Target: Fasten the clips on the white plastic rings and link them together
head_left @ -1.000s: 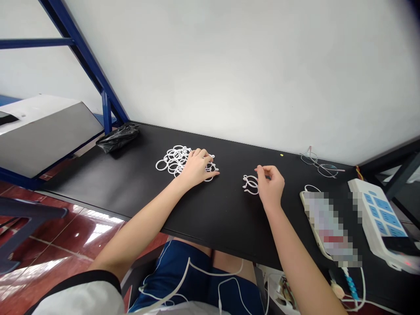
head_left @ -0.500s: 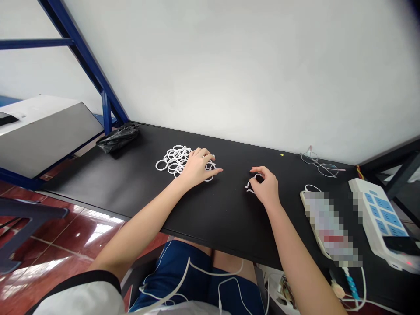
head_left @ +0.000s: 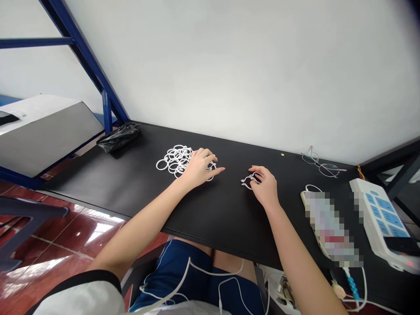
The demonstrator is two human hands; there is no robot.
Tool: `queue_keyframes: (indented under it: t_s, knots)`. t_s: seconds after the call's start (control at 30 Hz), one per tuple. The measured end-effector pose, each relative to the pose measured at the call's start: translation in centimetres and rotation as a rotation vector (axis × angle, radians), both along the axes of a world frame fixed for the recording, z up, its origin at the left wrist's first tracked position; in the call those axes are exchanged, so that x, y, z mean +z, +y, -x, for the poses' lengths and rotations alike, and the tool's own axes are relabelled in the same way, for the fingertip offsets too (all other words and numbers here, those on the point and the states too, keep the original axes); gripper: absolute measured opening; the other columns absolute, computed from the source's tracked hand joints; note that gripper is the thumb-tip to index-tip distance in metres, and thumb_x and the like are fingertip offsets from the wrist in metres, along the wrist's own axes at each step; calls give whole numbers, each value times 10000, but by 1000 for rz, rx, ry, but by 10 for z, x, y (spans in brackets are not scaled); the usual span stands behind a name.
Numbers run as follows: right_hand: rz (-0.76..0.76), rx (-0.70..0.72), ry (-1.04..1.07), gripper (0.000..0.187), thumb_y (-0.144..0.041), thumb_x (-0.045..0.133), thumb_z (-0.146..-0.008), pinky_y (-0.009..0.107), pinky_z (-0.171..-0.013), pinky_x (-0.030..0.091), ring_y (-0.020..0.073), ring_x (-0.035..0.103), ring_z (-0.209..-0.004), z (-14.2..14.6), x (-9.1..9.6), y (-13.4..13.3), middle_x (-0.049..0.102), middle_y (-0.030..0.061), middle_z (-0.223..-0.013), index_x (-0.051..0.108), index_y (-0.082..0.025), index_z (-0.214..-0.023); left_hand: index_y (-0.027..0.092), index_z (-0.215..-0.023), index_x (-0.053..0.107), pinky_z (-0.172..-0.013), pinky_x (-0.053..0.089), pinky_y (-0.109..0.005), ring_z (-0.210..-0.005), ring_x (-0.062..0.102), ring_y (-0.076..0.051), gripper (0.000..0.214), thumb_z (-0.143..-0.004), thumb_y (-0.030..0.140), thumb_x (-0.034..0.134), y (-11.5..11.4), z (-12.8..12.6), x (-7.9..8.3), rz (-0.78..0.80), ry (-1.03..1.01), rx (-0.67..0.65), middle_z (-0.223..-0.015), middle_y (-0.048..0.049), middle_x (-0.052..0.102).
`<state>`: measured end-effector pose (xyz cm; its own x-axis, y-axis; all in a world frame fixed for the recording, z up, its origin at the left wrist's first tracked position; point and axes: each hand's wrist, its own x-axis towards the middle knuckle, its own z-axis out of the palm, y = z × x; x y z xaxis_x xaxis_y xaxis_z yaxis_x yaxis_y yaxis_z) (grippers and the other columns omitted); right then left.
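A pile of white plastic rings (head_left: pixel 175 159), which look like shower curtain rings with small ball ends, lies on the black table (head_left: pixel 210 214). My left hand (head_left: pixel 198 168) rests over the right side of this pile, thumb stretched out and fingers apart, covering some of the rings. Farther right, my right hand (head_left: pixel 265 186) has its fingers curled around a white ring (head_left: pixel 247 180) just above the tabletop. Its ball-tipped ends stick out to the left, and the fingers hide the rest. Whether a second ring is in that grip, I cannot tell.
Eyeglasses (head_left: pixel 323 164) lie by the wall at the back right. A phone (head_left: pixel 331 232) with a cable and a white power strip (head_left: pixel 380 218) are to the right. A black plastic bag (head_left: pixel 120 138) lies at the far left. White cords (head_left: pixel 183 280) cross my lap.
The ring in my right hand has turned, so its ends now point more to the left, and that hand's fingers have shifted slightly. My left hand stays over the pile.
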<state>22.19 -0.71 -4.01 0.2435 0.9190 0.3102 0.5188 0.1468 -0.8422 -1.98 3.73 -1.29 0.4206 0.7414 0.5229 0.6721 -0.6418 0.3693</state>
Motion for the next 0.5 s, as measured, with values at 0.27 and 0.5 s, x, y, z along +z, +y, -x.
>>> queue_keyframes:
  t_s: [0.27, 0.5]
  knots:
    - [13, -2, -2, 284, -104, 540, -659, 492, -948, 536, 246, 666, -1029, 1, 2, 0, 692, 88, -1122, 648, -203, -903, 187, -906, 651, -900, 420, -384, -910, 559, -202, 243, -890, 427, 616, 1, 1, 0, -24, -45, -52, -951, -61, 647]
    - [1, 11, -116, 168, -210, 599, -736, 479, -872, 546, 249, 673, -939, 2, 4, -1, 728, 58, -935, 660, -214, -893, 198, -895, 655, -904, 416, -395, -932, 571, -211, 245, -903, 434, 592, 1, 0, -1, -33, -51, -76, -941, -62, 654]
